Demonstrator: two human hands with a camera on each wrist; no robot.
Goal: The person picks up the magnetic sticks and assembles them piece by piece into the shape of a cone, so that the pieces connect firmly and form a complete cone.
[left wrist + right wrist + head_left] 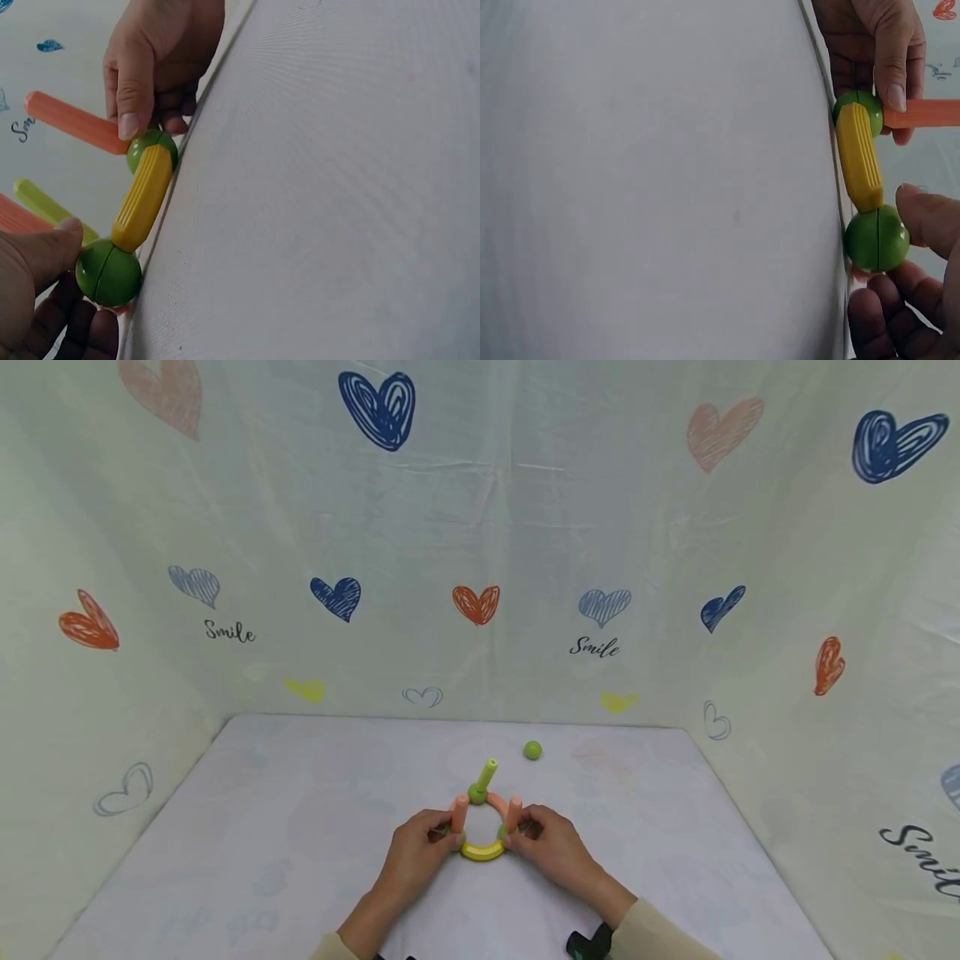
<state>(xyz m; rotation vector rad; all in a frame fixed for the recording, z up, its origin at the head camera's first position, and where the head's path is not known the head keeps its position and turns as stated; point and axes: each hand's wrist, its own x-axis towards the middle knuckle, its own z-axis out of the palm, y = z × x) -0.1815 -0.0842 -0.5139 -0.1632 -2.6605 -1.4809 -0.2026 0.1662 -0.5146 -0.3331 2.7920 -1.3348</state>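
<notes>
A ring of curved pieces joined by green balls lies on the table, with a yellow curved piece (482, 852) at its near side and a salmon one (497, 804) behind. My left hand (417, 852) pinches the left green ball (109, 273) between thumb and fingers. Over on the opposite side, my right hand (553, 846) grips the right green ball (877, 238) likewise. An orange stick (460, 815) rises from the left ball and another orange stick (514, 814) from the right one. A lime stick (487, 774) leans slightly up from the back ball (477, 793).
One loose green ball (532, 750) sits on the white-covered table (315, 793) beyond the ring. A pale curtain (480, 527) printed with hearts surrounds the table's back and sides. Some black gear (589, 943) shows at the right wrist.
</notes>
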